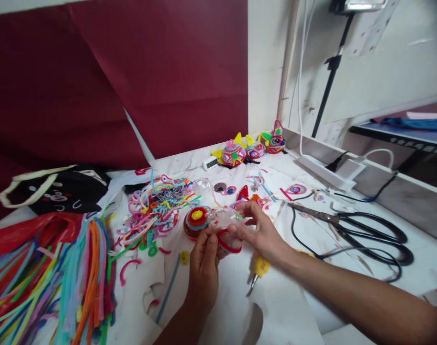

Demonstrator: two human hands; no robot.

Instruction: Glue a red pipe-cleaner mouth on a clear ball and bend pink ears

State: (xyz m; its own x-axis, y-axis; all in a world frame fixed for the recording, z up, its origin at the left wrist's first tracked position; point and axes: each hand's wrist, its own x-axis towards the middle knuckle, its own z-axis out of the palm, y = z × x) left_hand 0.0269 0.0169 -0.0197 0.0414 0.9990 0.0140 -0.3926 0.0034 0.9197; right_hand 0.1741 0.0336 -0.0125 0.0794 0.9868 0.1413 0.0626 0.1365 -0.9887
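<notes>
Clear piece (223,218) in 2 hands (204,263) (263,230)

Pipe cleaners (91,268) and scissors (333,220) mark a craft workspace.

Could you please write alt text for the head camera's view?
A person's left hand and right hand hold a red-trimmed clear piece above a white table. Pipe cleaners lie at picture left, scissors at right, and three colourful ornaments sit at the back.
</notes>
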